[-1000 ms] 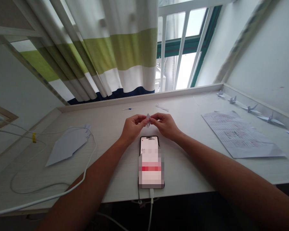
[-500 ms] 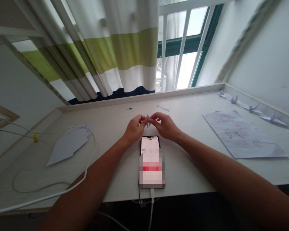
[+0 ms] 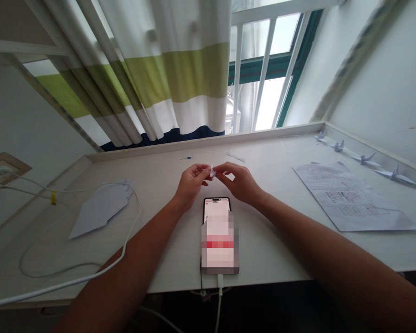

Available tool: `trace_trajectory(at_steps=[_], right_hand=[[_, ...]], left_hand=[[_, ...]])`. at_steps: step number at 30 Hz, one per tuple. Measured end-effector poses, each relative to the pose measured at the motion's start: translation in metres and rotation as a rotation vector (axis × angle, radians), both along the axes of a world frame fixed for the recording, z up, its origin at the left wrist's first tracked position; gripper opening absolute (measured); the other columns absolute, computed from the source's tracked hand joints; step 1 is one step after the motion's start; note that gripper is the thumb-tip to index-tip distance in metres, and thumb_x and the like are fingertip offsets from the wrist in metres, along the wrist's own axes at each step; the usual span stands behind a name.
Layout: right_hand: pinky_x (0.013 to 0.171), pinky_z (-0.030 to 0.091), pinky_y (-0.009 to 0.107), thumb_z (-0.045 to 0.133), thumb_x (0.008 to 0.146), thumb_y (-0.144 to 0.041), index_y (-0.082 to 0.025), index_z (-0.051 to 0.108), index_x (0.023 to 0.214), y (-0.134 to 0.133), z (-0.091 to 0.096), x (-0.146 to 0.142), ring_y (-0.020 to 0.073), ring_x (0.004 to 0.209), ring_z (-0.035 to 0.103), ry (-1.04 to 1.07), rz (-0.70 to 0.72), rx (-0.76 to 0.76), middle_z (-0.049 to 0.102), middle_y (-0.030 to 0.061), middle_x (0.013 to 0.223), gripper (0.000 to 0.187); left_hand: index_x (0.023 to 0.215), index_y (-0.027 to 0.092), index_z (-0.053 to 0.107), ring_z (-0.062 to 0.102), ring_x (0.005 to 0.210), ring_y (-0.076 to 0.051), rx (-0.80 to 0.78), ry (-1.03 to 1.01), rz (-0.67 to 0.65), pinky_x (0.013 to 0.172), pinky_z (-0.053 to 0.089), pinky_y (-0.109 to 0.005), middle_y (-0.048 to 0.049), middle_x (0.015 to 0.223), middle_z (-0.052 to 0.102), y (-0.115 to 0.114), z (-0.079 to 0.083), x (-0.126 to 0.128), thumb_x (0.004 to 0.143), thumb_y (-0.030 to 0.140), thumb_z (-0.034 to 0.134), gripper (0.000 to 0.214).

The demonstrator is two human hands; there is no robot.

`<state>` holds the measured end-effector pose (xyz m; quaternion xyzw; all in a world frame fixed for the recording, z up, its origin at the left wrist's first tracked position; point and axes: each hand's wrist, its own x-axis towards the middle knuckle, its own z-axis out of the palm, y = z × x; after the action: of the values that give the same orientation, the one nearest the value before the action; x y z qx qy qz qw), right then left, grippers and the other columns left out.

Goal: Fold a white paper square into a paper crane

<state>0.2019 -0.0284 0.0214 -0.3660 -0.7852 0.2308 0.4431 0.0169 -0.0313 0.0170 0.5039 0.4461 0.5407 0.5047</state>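
Observation:
A small piece of folded white paper [image 3: 213, 171] is held between my two hands above the middle of the desk. My left hand [image 3: 192, 181] pinches it from the left, thumb on the near side. My right hand [image 3: 240, 181] grips its right side between thumb and fingers. Much of the paper is hidden behind the fingertips, so its exact shape does not show. Just below my hands lies a phone [image 3: 217, 208] with its screen lit and a white charging cable [image 3: 220, 282] plugged into its lower end.
Several folded paper cranes [image 3: 365, 158] line the desk's right edge. Handwritten sheets [image 3: 353, 199] lie nearer, and white paper sheets [image 3: 100, 208] lie at left. A white cable [image 3: 135, 222] crosses over my left forearm. Paper strips [image 3: 235, 156] and a small blue item [image 3: 189, 157] lie at the back.
The folded paper has turned from standing point-up to lying tilted between my fingers. My left fingers have shifted their hold around it, and the view has moved slightly.

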Motion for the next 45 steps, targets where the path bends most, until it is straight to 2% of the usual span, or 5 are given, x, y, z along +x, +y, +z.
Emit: trace_trajectory(at_steps=[7, 12, 27, 37, 45], right_hand=[[0.083, 0.06, 0.041, 0.064, 0.095, -0.029, -0.022, 0.068, 0.097, -0.0009, 0.0003, -0.0026, 0.0235, 0.092, 0.073, 0.156, -0.075, -0.102, 0.077, 0.0076, 0.1, 0.009], [0.083, 0.059, 0.04, 0.069, 0.092, -0.031, -0.02, 0.07, 0.105, 0.0036, -0.0025, -0.003, 0.0226, 0.091, 0.073, 0.247, -0.066, -0.17, 0.078, 0.0083, 0.099, 0.018], [0.08, 0.06, 0.041, 0.074, 0.089, -0.058, -0.02, 0.077, 0.088, 0.0001, 0.0023, -0.0033, 0.0225, 0.081, 0.072, 0.26, -0.042, -0.171, 0.079, 0.0077, 0.088, 0.038], [0.078, 0.056, 0.037, 0.066, 0.097, -0.046, -0.02, 0.079, 0.089, -0.0003, 0.0041, -0.0031, 0.0215, 0.082, 0.071, 0.243, -0.002, -0.16, 0.079, 0.0065, 0.088, 0.03], [0.077, 0.057, 0.036, 0.073, 0.092, -0.044, -0.018, 0.076, 0.089, 0.0032, -0.0021, -0.004, 0.0205, 0.081, 0.07, 0.29, -0.061, -0.171, 0.078, 0.0072, 0.088, 0.027]], left_hand=[[0.099, 0.016, 0.07, 0.068, 0.079, -0.015, 0.144, 0.019, 0.015, 0.075, 0.053, -0.03, -0.0043, 0.087, 0.075, 0.0038, -0.0091, -0.0001, 0.072, 0.036, 0.09, 0.038], [0.102, 0.017, 0.072, 0.07, 0.082, -0.017, 0.192, 0.053, -0.019, 0.077, 0.055, -0.031, -0.0045, 0.088, 0.075, 0.0032, -0.0106, 0.0011, 0.073, 0.035, 0.089, 0.038], [0.094, 0.019, 0.077, 0.072, 0.082, -0.017, 0.262, 0.221, -0.039, 0.077, 0.057, -0.032, -0.0058, 0.09, 0.078, -0.0023, -0.0093, 0.0017, 0.084, 0.035, 0.08, 0.019], [0.091, 0.018, 0.078, 0.07, 0.077, -0.017, 0.258, 0.22, -0.015, 0.074, 0.056, -0.03, -0.0054, 0.088, 0.078, -0.0017, -0.0088, 0.0009, 0.082, 0.032, 0.08, 0.017], [0.087, 0.018, 0.077, 0.069, 0.075, -0.016, 0.25, 0.259, -0.017, 0.071, 0.055, -0.029, -0.0046, 0.083, 0.077, -0.0053, -0.0066, 0.0047, 0.079, 0.033, 0.082, 0.018]])
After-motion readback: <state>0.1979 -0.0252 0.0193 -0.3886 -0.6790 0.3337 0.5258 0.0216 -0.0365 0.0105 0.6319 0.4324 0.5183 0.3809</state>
